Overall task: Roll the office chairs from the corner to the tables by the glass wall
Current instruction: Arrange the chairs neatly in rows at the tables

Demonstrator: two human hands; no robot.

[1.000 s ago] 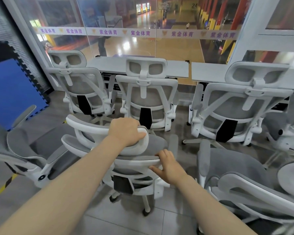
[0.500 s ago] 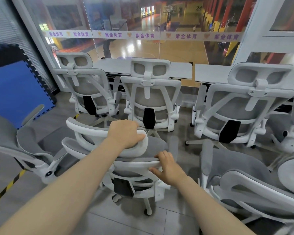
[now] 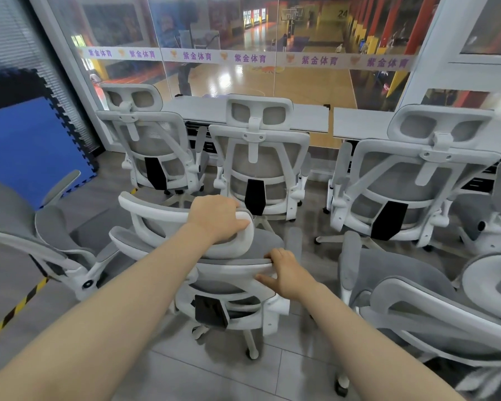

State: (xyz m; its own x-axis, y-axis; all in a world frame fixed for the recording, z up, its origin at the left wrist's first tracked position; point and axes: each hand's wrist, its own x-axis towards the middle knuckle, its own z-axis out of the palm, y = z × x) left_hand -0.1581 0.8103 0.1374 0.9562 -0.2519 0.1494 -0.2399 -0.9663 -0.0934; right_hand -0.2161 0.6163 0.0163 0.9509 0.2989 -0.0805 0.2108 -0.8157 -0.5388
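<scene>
STATE: our left hand (image 3: 214,217) clasps the held chair's (image 3: 214,270) headrest; right hand (image 3: 287,274) curled over its backrest rim | CHANGE: tables (image 3: 272,117) ahead loom nearer than before; chair advancing | NEXT: parked chairs (image 3: 261,160) block the way.

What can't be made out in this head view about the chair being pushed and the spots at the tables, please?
- Held chair: its seat and most castors are hidden under its own backrest.
- Left hand: fingertips curl behind the headrest, out of sight.
- Tables: the right one is cut off by the frame edge.
- Free spots: three parked chairs screen the table front.
</scene>
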